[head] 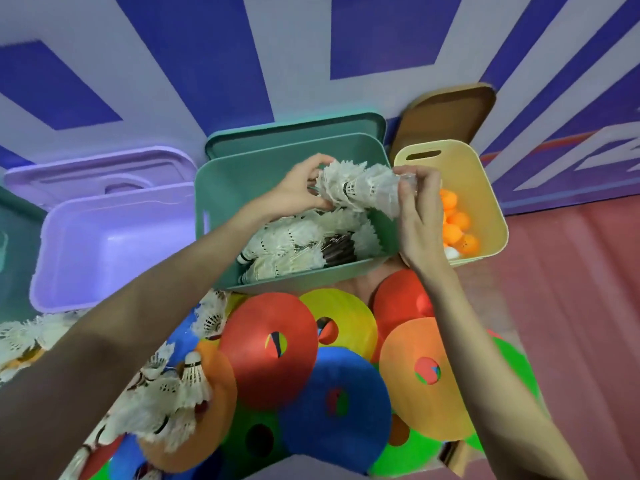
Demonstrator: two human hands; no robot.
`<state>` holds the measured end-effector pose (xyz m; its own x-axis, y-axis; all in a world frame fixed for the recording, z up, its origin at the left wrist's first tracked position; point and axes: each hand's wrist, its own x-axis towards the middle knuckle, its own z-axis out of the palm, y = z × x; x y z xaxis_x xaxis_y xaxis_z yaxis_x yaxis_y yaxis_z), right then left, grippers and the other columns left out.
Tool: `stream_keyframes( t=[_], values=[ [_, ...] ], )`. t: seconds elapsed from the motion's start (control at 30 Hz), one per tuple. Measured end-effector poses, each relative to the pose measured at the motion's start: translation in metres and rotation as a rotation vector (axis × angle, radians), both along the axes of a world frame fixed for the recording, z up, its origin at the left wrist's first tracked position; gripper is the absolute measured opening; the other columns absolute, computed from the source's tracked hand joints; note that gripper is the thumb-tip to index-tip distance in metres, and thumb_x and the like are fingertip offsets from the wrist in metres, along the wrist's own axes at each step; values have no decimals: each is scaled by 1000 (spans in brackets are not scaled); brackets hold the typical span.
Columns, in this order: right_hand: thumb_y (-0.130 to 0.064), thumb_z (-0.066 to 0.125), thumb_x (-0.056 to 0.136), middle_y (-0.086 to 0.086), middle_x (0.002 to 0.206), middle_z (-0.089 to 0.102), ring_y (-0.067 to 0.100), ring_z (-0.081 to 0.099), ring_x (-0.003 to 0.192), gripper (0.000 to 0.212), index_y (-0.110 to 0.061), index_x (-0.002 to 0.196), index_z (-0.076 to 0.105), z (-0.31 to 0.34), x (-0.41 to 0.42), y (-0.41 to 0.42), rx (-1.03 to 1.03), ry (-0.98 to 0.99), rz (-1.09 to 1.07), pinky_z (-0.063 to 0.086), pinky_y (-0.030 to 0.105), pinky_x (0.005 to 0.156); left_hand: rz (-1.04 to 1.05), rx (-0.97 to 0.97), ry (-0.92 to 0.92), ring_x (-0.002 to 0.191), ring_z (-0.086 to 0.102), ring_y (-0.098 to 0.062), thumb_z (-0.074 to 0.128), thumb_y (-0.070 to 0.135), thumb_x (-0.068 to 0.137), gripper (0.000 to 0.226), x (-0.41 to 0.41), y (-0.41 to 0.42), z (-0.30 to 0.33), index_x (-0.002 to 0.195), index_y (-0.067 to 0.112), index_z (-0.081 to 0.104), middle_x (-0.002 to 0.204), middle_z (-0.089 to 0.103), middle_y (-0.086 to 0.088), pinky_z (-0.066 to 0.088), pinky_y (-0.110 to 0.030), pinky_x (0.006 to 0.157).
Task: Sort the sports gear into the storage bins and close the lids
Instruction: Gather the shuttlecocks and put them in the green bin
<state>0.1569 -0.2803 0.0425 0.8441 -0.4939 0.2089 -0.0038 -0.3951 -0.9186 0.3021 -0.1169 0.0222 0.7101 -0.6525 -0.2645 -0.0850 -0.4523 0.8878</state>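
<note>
The fingers (313, 174) of the left hand (298, 190) are pinched on the feathered end of a nested row of white shuttlecocks (360, 188), and the fingers (405, 180) of the right hand (417, 220) are closed on its other end, where a bit of clear wrapping seems to sit. The row is held level between both hands, above the open teal bin (221, 192).

Inside that bin more shuttlecocks (294, 244) lie heaped, white feathers with dark-banded corks. Its teal lid (298, 133) stands propped behind it against the blue-and-lilac striped wall (173, 64).

Just to the right, touching the teal bin, is a cream bin (481, 188) with a handle slot, holding orange table tennis balls (455, 230) and one white ball (451, 252); a brown lid (450, 112) leans behind it. To the left sits a lilac bin (69, 254), open, with its lilac lid (97, 171) upright behind.

In front of the bins, flat disc cones (277, 348) in red, yellow, blue, orange and green overlap in a pile on the floor (571, 306). Loose shuttlecocks (166, 393) lie over the pile's left side, partly under the left forearm.
</note>
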Motion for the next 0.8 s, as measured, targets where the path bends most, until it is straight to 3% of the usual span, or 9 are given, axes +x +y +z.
stream_keyframes(
  t=[0.2, 0.37, 0.57, 0.67, 0.73, 0.8],
  values=[
    [-14, 48, 96, 12, 106, 54, 21, 51, 102, 20, -3, 105, 63, -22, 14, -9, -208, 22, -34, 41, 30, 92, -103, 82, 78, 95, 63, -8, 79, -12, 65, 73, 9, -10, -29, 124, 16, 48, 104, 65, 7, 52, -24, 89],
    [-20, 56, 92, 7, 89, 45, 21, 46, 89, 24, -15, 109, 72, -24, 19, -13, -272, 121, -120, 37, 30, 84, -134, 116, 106, 94, 63, -1, 78, -12, 67, 71, 11, -7, -42, 127, 10, 47, 106, 65, 5, 49, -16, 87],
    [-20, 50, 92, 14, 80, 59, 25, 53, 79, 28, -11, 110, 70, -23, 26, -8, -253, 201, -85, 42, 37, 72, -127, 153, 84, 90, 58, 10, 79, -10, 67, 66, 16, -5, -45, 124, 9, 53, 105, 61, 10, 43, -3, 78],
    [-15, 47, 94, 15, 79, 58, 27, 52, 78, 24, -4, 102, 67, -19, 26, -5, -255, 169, -71, 44, 43, 72, -155, 194, 70, 96, 62, 1, 83, 1, 67, 62, 20, -1, -46, 122, 11, 56, 110, 64, 6, 45, -8, 84],
    [-15, 43, 97, 14, 77, 56, 26, 48, 78, 25, 0, 93, 62, -16, 25, -3, -264, 166, -31, 41, 46, 72, -163, 255, 53, 111, 59, -14, 86, 16, 67, 73, 21, 1, -46, 131, 10, 52, 125, 59, 1, 44, -22, 99],
    [-20, 37, 100, 10, 76, 55, 23, 45, 78, 28, -3, 88, 57, -15, 25, -1, -272, 178, 20, 38, 44, 73, -157, 317, 43, 103, 54, -15, 85, 22, 69, 80, 20, 3, -43, 138, 13, 46, 118, 56, 1, 43, -23, 96]
  ],
)
